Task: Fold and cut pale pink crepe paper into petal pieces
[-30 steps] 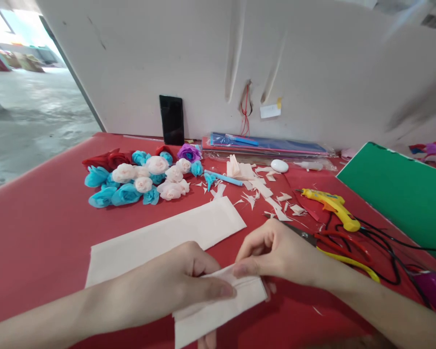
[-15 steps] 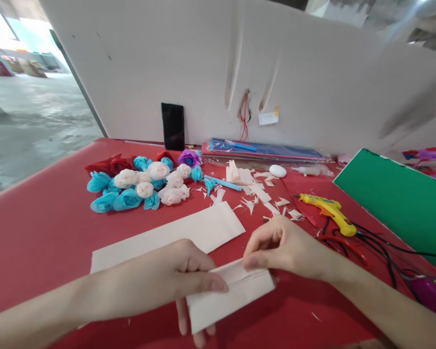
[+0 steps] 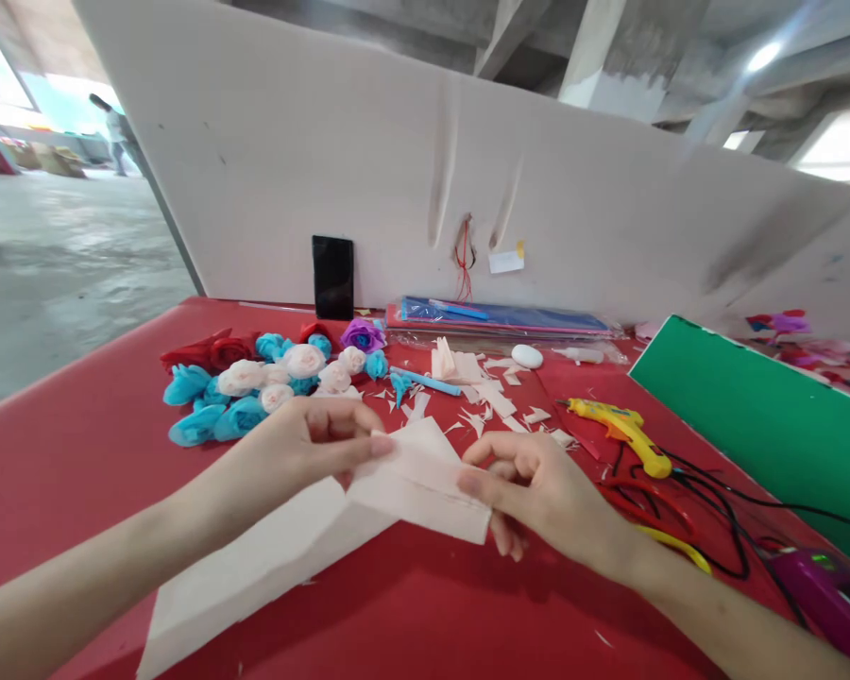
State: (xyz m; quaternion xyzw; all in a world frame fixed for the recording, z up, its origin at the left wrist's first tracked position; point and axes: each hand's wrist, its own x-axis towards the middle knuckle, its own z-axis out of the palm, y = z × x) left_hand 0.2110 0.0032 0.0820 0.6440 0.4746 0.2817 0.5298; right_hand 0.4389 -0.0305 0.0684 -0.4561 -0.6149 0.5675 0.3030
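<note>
A piece of pale cream crepe paper with a crease along it is held above the table between both hands. My left hand pinches its left end between thumb and fingers. My right hand grips the right end, thumb on top and fingers underneath. A long strip of the same pale paper slants towards the lower left beneath my left forearm. Its upper end passes behind the held piece, so I cannot tell whether the two are joined.
Paper flowers lie at the back left. Paper scraps and a light blue stick are behind my hands. On the right are a yellow glue gun, cables, scissors and a green board. A phone leans on the wall.
Both hands have lifted the paper up and away from me, and my left hand now grips its far left edge. The long strip lies nearer and more steeply slanted. The view has tilted up.
</note>
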